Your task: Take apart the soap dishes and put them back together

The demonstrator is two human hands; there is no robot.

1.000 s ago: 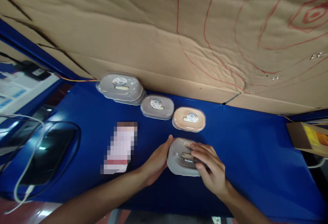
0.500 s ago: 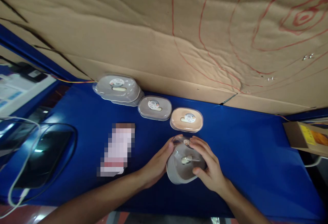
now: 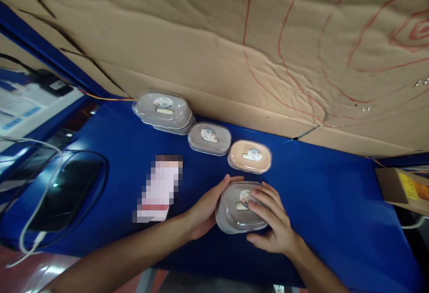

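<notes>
A grey box (image 3: pixel 229 216) sits between two bare hands near the front of a blue table (image 3: pixel 321 221), just nearer than a peach box (image 3: pixel 247 158). The left hand (image 3: pixel 207 209) cups its left side; the right hand (image 3: pixel 279 227) spreads fingers over its clear top, gripping or merely steadying, I cannot tell. Half a second ago the box looked tipped; now its top appears flatter, so handling seems unfinished.
</notes>
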